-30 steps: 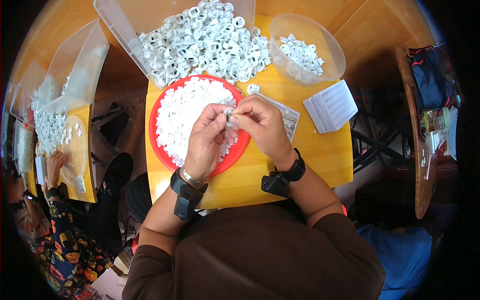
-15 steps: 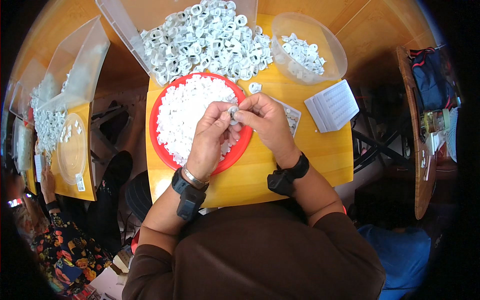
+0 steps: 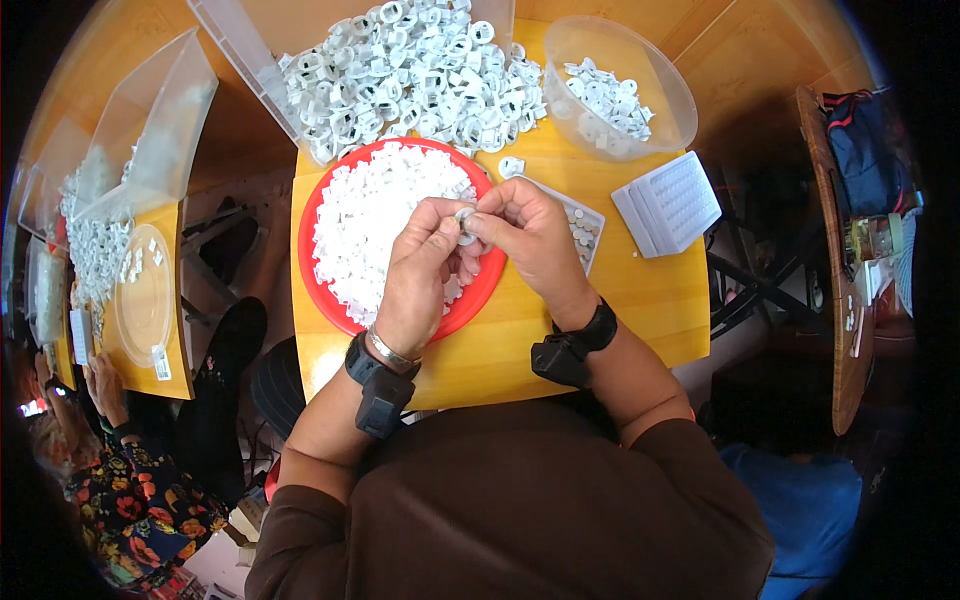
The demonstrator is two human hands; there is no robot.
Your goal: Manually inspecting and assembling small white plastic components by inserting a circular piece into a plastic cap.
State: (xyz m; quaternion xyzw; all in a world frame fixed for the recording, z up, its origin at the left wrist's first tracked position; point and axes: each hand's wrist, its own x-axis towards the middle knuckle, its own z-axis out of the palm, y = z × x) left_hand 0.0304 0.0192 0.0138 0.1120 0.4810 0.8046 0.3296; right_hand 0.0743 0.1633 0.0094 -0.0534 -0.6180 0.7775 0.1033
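A: Any packs or labels round here?

B: A white rectangular ribbed block [image 3: 667, 203] sits on the yellow wooden surface [image 3: 640, 300], right of the hands. Beside it, partly behind the right hand, a flat clear tray w/ small round pieces in rows [image 3: 582, 226]. No label I can make out on either. Far left, on another yellow surface, a small white tag [image 3: 160, 363] by a clear round lid [image 3: 143, 295], too small to tell more.

A: And what's being held?

B: A small white ring-shaped plastic piece [image 3: 465, 216], above the red round plastic plate [image 3: 480, 290] heaped w/ small white plastic bits [image 3: 375, 225]. Left hand [image 3: 420, 275] and right hand [image 3: 530, 235] meet over the plate's right edge. Both grips pinch that ring, fingertips pressed together from either side.

A: What else is about?

B: Behind the plate, a big clear plastic bin of white ring caps [image 3: 400, 70], some spilling toward the plate. Top right, a clear round bowl [image 3: 620, 85] w/ a few more white pieces. One loose white cap [image 3: 511, 166] lies btw bin and hands. Black wristbands on both wrists. A person in a flowered sleeve [image 3: 110, 490] sits lower left.
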